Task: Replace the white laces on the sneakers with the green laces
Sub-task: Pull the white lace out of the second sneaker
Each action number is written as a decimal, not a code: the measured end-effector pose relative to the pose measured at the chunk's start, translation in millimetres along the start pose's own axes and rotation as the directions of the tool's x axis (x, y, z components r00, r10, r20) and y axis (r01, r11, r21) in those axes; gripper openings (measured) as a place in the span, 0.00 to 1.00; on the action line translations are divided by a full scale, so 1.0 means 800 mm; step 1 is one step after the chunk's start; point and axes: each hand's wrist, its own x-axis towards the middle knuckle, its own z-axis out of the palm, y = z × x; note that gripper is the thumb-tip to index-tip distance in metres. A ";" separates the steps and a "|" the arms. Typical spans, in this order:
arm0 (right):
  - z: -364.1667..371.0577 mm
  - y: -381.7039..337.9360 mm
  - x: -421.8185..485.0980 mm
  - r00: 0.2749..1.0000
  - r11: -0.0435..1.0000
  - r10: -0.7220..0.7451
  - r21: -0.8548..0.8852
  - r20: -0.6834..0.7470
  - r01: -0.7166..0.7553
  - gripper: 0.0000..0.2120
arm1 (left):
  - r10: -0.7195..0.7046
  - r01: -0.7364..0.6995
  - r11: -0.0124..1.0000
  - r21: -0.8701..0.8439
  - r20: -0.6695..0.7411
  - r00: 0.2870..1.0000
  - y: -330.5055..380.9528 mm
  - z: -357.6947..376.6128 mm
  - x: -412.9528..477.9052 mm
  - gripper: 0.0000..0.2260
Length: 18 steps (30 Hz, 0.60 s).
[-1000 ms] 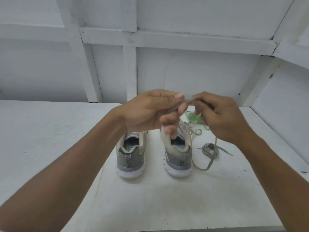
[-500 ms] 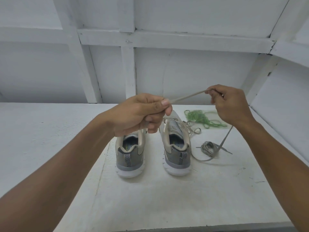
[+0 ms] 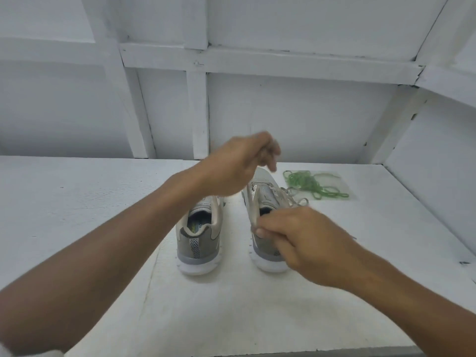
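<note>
Soft, even light; my left hand smeared by motion
Faint shadows under the sneakers on the worktop; wall beams bow at the edges

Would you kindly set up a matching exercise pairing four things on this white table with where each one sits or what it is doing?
Things:
1. green laces
2. left sneaker
3. right hand
4. left hand

Places or states:
A. raised above the sneakers, fingers curled
B. standing heel toward the camera, no lace visible
C. piled loose at the far right of the table
D. pinching a pale lace at the right sneaker

Pairs: 1-C, 2-B, 3-D, 4-A
</note>
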 end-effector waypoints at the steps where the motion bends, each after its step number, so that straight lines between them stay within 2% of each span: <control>1: -0.016 0.003 -0.001 0.999 0.999 -0.007 0.035 -0.053 0.008 0.10 | -0.031 0.014 0.987 0.157 0.107 0.994 -0.004 0.001 -0.007 0.12; 2: -0.032 0.009 -0.001 0.991 0.999 0.003 0.052 -0.135 0.004 0.08 | -0.077 0.030 0.973 0.230 0.195 0.978 -0.005 0.001 -0.014 0.12; 3: -0.050 0.017 0.003 0.974 0.999 0.020 0.048 -0.225 -0.009 0.08 | -0.106 0.048 0.974 0.220 0.260 0.960 -0.003 0.001 -0.020 0.12; 5: -0.070 0.039 0.014 0.925 0.999 0.035 0.027 -0.377 -0.027 0.08 | -0.081 0.091 0.996 -0.016 0.326 0.942 0.006 0.002 -0.028 0.12; 7: -0.063 0.060 0.028 0.893 0.997 0.079 0.058 -0.444 -0.060 0.08 | -0.007 0.121 0.930 -0.346 0.313 0.950 0.019 0.005 -0.030 0.12; 10: -0.016 0.069 0.037 0.923 0.985 0.157 0.127 -0.350 -0.119 0.09 | 0.023 0.168 0.692 -0.702 0.254 0.967 0.032 0.011 -0.023 0.09; 12: 0.014 0.058 0.029 0.974 0.982 0.141 0.149 -0.178 -0.115 0.08 | -0.070 0.161 0.614 -0.773 0.150 0.986 0.031 0.012 -0.016 0.10; 13: 0.022 0.048 0.023 0.994 0.989 0.089 0.128 -0.061 -0.081 0.09 | -0.136 0.146 0.648 -0.748 0.076 0.988 0.027 0.011 -0.013 0.12; 15: 0.012 0.028 0.016 0.993 0.994 -0.016 0.108 0.115 0.004 0.09 | -0.186 0.128 0.846 -0.517 -0.062 0.981 0.013 0.011 -0.014 0.17; 16: -0.001 0.026 0.015 0.993 0.993 -0.042 0.118 0.109 0.029 0.09 | -0.175 0.142 0.929 -0.341 -0.069 0.982 0.008 0.011 -0.018 0.20; 18: -0.037 0.033 0.020 0.995 0.989 -0.027 0.139 -0.095 0.040 0.08 | -0.208 0.215 0.972 -0.097 0.079 0.975 0.005 0.013 -0.028 0.27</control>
